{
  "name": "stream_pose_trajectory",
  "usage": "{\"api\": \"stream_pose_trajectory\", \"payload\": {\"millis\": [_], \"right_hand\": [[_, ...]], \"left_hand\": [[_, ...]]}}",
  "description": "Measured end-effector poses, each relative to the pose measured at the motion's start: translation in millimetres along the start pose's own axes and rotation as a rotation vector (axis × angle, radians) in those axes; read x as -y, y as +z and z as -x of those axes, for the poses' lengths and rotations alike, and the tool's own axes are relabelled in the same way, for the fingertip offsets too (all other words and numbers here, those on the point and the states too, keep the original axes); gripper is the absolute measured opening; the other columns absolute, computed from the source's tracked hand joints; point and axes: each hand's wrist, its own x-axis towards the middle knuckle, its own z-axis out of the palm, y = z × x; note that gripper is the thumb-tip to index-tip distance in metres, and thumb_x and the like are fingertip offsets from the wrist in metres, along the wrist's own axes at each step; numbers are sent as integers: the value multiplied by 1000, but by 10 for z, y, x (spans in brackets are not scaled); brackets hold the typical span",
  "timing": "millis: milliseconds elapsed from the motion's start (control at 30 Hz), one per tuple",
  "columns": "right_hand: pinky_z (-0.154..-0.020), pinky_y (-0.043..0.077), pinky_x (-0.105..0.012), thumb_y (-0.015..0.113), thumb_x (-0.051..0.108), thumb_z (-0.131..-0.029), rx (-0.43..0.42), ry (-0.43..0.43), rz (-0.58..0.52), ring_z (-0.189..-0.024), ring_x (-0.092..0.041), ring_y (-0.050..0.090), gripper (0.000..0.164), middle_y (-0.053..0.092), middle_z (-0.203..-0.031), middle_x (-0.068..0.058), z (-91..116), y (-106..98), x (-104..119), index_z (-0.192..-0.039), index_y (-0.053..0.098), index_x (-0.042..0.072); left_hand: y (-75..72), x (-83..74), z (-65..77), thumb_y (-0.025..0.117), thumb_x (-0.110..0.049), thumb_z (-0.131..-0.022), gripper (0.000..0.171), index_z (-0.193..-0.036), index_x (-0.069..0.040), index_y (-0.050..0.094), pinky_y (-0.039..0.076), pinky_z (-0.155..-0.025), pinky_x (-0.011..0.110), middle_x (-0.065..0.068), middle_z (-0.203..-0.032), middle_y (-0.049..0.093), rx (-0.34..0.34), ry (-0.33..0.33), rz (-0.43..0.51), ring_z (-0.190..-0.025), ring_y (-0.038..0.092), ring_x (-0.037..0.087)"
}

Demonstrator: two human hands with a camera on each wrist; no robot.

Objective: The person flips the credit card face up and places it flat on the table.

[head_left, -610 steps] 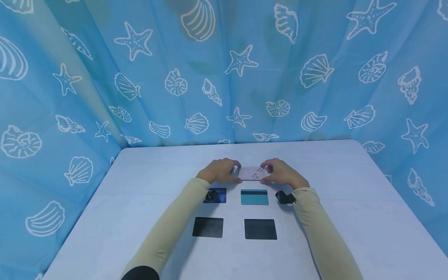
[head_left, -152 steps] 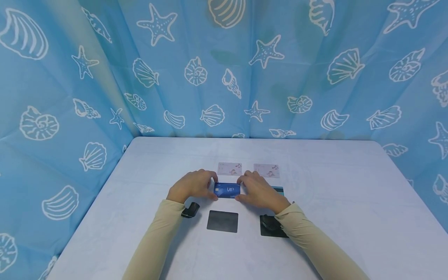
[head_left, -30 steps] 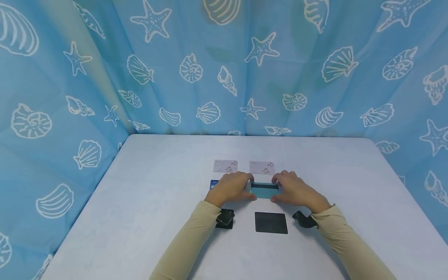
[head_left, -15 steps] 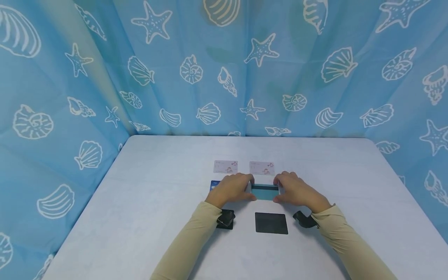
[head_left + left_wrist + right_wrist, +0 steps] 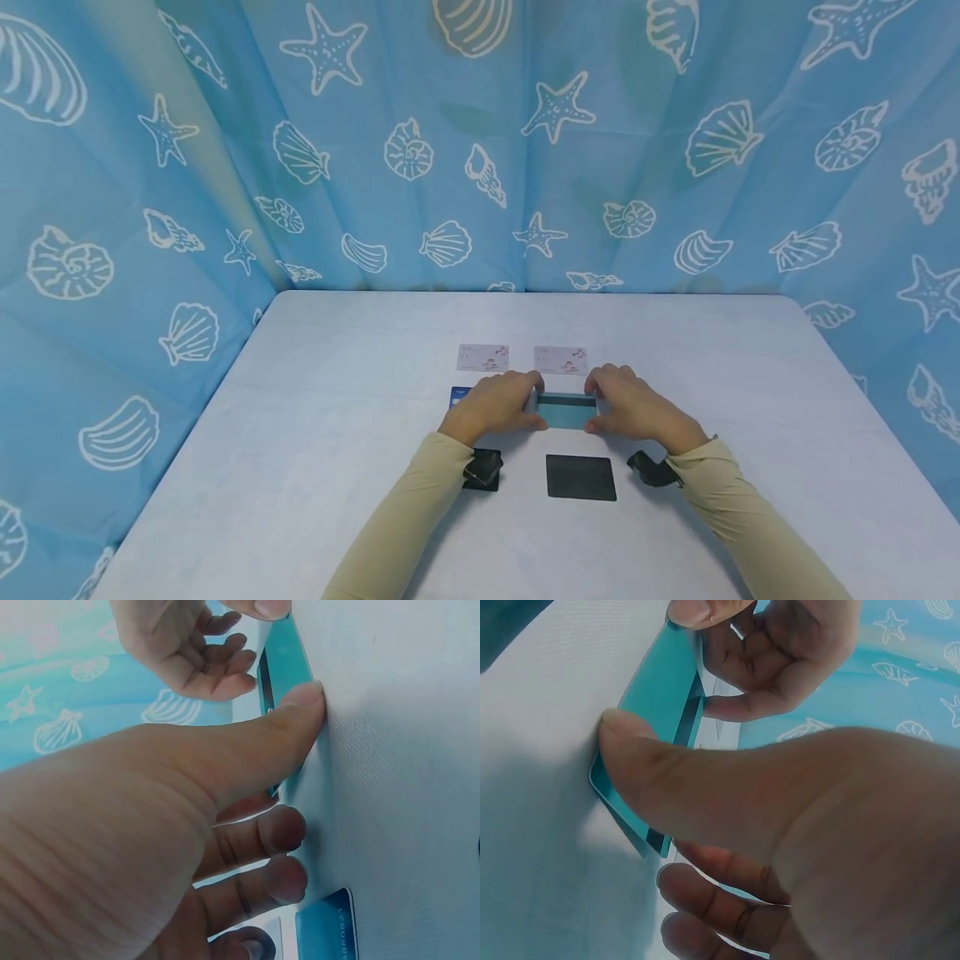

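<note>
A teal card (image 5: pixel 567 415) with a dark stripe along its far side is held at both short ends. My left hand (image 5: pixel 498 404) pinches its left end, thumb on the near edge and fingers at the far edge. On the right end, my right hand (image 5: pixel 637 406) pinches in the same way. In the right wrist view the teal card (image 5: pixel 660 694) appears just off the white cloth, a shadow beneath it. A blue card (image 5: pixel 458 394) lies left of it, mostly hidden behind my left hand; its corner (image 5: pixel 328 930) shows in the left wrist view.
Two pale pink printed cards (image 5: pixel 483 357) lie side by side farther back. Nearer, a black card (image 5: pixel 581 477) lies before the teal one; another black card (image 5: pixel 489 484) is partly covered by the left wrist camera (image 5: pixel 482 467). A blue seashell curtain (image 5: pixel 480 167) hangs behind the white table (image 5: pixel 337 417).
Long ago both hands held a pale pink card at the back, later the blue VIP card. Both now grip the teal card to its right. Over the last second they have hardly moved.
</note>
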Motion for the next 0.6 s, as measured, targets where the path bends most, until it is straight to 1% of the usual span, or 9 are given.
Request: {"api": "stream_pose_trajectory", "payload": {"millis": [133, 333, 600], "right_hand": [[-85, 47, -46, 90, 24, -79, 4, 9, 23, -94, -26, 50, 52, 62, -103, -11, 2, -26, 13, -115, 63, -2], [-81, 45, -43, 90, 28, -79, 16, 27, 40, -91, -25, 48, 50, 62, -99, -9, -15, -45, 4, -111, 65, -1], [-85, 47, -46, 93, 28, -75, 29, 39, 39, -94, -26, 50, 56, 63, -103, -10, -11, -46, 15, -114, 65, -1]], "left_hand": [[-5, -1, -3, 80, -41, -90, 56, -134, -13, 60, 48, -69, 25, -3, -97, 68, 1, 3, -19, -78, 59, 11], [-23, -2, -8, 81, -43, -89, 57, -134, -14, 60, 45, -67, 25, -4, -94, 68, -4, -5, -56, -77, 58, 11], [-16, -13, -12, 80, -43, -90, 55, -133, -15, 61, 52, -76, 27, -2, -107, 73, -4, -9, -89, -82, 60, 11]]}}
